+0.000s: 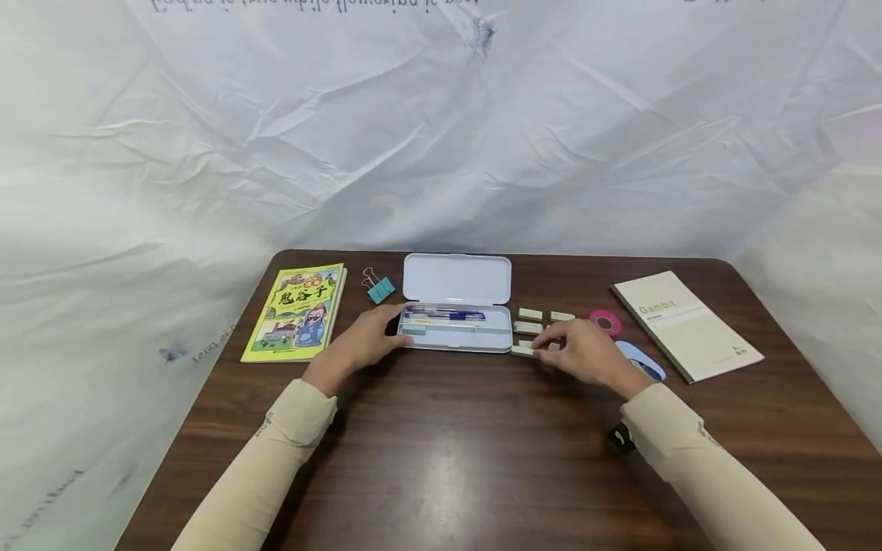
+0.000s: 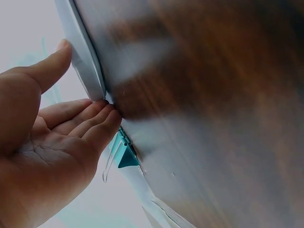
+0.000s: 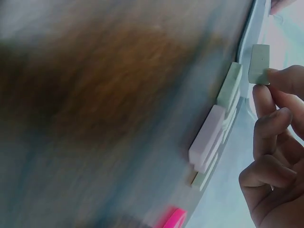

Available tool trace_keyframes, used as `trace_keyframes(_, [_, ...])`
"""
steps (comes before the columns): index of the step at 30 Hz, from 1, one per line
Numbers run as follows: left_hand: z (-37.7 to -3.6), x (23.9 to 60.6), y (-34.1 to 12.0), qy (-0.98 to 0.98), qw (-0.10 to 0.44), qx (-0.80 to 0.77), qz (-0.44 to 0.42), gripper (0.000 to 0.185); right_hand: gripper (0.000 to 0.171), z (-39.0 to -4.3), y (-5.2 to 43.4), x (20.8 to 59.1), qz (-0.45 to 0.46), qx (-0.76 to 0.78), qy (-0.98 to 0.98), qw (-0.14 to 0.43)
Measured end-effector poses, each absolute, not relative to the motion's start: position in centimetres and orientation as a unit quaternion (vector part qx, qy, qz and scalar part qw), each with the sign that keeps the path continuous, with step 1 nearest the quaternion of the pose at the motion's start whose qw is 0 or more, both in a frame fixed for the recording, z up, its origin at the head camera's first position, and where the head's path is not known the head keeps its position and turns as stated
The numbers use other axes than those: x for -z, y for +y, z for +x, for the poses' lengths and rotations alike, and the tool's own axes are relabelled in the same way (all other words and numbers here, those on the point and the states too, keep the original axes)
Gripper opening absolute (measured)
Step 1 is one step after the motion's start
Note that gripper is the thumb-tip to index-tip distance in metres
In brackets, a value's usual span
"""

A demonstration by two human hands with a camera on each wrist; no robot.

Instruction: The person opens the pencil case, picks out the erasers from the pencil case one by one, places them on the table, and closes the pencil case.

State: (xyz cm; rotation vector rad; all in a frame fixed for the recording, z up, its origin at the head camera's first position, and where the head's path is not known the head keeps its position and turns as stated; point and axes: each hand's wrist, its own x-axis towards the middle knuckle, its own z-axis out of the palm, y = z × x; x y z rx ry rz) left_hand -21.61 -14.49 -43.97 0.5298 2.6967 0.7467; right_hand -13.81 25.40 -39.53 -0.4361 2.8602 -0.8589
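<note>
An eraser is pinched in the right hand fingers beside the open pencil case near the counter's far edge. The case is steadied by the left hand, fingers straight. Judged next: a short carry into the tray.

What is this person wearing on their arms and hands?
Both arms are covered by long, close-fitting cream sleeves that reach the wrists, each with a small faint marking. A small black piece sits at the right wrist. The left hand and right hand are bare: no gloves.
</note>
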Motion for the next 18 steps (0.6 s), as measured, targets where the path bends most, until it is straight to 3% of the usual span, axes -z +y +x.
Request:
trace_keyframes(3, [-21.1, 42.9, -14.3, 0.935, 0.153, -0.263, 0.183, 0.083, 0.008, -13.5, 25.8, 39.7, -0.148, 0.269, 0.950, 0.055])
trace_keyframes(18, [-22.4, 45.6, -14.9, 0.938, 0.134, -0.255, 0.194, 0.082, 0.004, -12.7, 26.1, 40.8, -0.129, 0.236, 0.962, 0.049])
